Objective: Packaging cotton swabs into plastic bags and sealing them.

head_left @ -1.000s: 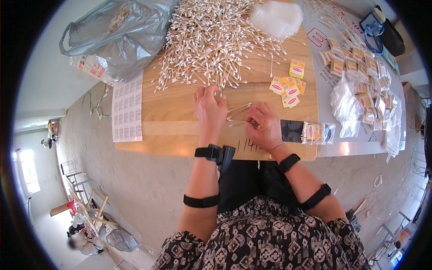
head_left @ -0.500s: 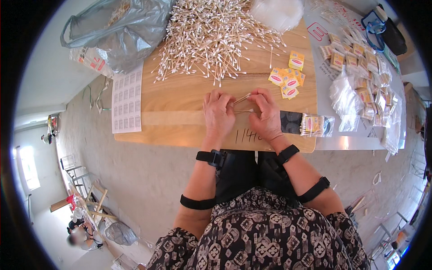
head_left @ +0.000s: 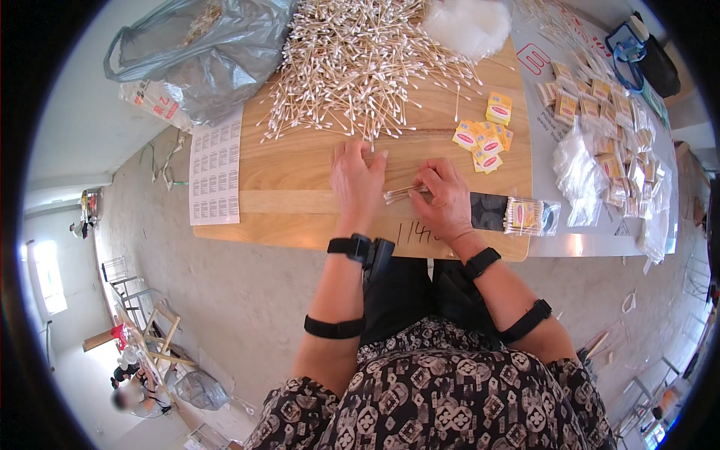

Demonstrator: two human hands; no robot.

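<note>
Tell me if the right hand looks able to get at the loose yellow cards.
Probably yes: only tabletop shows between the right hand and the yellow cards, though it holds some swabs.

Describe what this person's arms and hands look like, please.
The left hand and right hand are both ungloved. Each arm wears two black straps, one at the wrist and one nearer the elbow. A dark, boxy device sits at the left wrist. The short sleeves are black with a pale geometric print.

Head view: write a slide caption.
Right hand holding swabs, left hand at the near edge of the swab pile.
</note>
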